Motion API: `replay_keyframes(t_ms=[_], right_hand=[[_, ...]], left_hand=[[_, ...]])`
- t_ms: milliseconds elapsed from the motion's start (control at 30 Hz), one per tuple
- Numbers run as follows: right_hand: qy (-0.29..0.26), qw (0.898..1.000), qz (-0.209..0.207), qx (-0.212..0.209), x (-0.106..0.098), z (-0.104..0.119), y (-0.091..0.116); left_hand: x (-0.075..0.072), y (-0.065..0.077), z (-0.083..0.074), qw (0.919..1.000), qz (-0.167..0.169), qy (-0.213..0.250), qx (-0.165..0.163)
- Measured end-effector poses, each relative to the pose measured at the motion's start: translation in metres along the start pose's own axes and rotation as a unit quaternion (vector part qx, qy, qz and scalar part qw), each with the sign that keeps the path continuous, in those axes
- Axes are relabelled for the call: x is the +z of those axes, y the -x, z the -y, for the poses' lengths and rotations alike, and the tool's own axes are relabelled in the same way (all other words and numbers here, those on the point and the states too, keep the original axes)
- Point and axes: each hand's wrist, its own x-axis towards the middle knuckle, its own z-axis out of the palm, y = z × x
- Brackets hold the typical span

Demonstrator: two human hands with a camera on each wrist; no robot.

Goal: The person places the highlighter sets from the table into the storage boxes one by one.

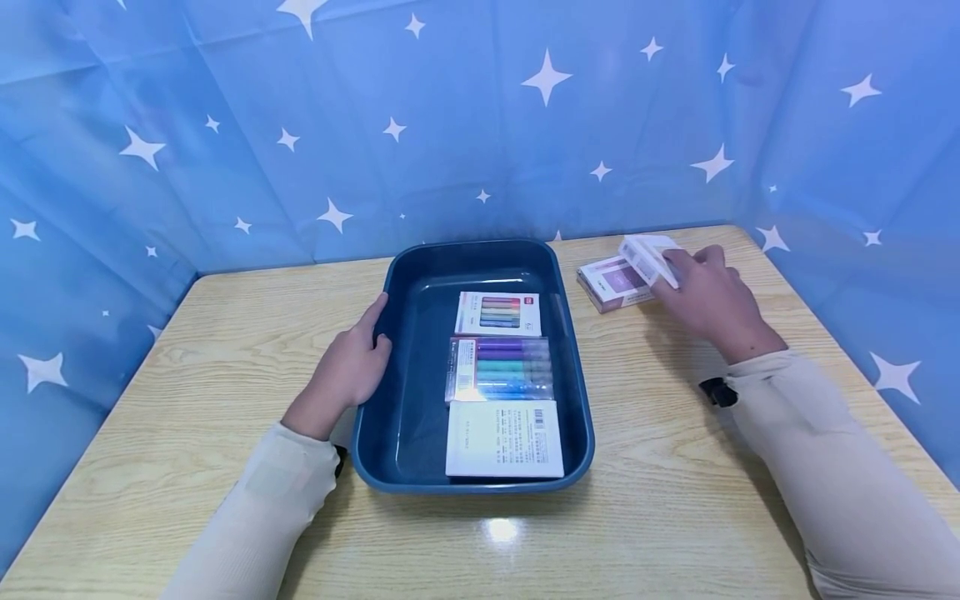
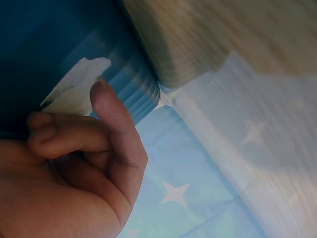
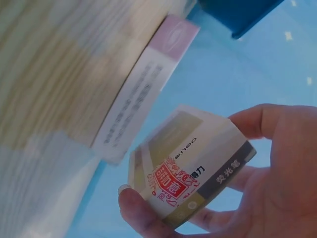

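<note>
My left hand [image 1: 347,360] grips the left rim of a dark blue plastic bin [image 1: 375,450], thumb at the rim. The left wrist view shows its curled fingers [image 2: 116,106] against the bin's outer wall, beside a torn label [image 2: 77,87]. At the back right, my right hand [image 1: 712,300] holds a small white highlighter box [image 3: 198,168], tilted, between thumb and fingers. Just below the held box, a white and mauve box [image 1: 611,282] lies on the table; its printed side shows in the right wrist view.
Along the bin's right side lie a white box with a window of coloured pens [image 1: 498,313], a clear pack of purple, green and blue markers [image 1: 506,369] and a white printed box [image 1: 504,439]. A blue star-patterned curtain [image 1: 450,125] hangs behind the wooden table [image 1: 225,358].
</note>
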Motion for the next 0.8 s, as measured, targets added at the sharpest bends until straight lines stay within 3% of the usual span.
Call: replay_keyframes(t_ms=[567,800], right_hand=[[-0.006,0.998,-0.036,-0.056,0.000,0.040,0.021],[-0.007,0.997,-0.028,-0.078,0.002,0.053,0.028]], left_hand=[[0.000,-0.001,0.000,1.0000,-0.002,-0.002,0.000],[-0.001,0.001,-0.001,1.0000,0.000,-0.001,0.000]])
